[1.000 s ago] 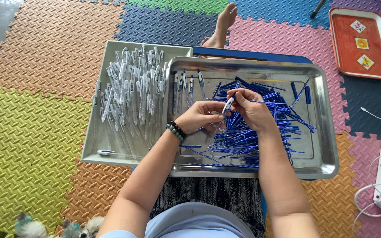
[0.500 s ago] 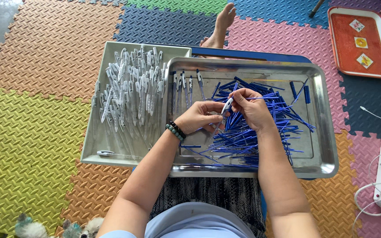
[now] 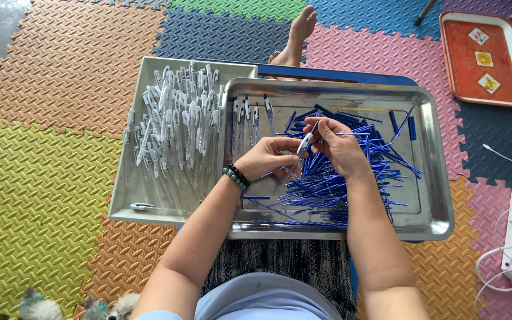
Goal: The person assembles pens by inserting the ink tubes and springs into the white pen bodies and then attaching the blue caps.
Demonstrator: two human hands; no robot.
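While the pose matches a second ago, the left hand point(image 3: 266, 158) and right hand point(image 3: 338, 146) stay pinched on one white plastic pen barrel point(image 3: 304, 144), blue refill entering, above the blue refill pile point(image 3: 333, 181) in the steel tray point(image 3: 437, 195).

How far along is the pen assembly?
Done: four assembled pens lie in a row at the steel tray's top left. In hand: left hand and right hand hold a white pen barrel together. Left: a big pile of blue refills and a side tray of white barrels.
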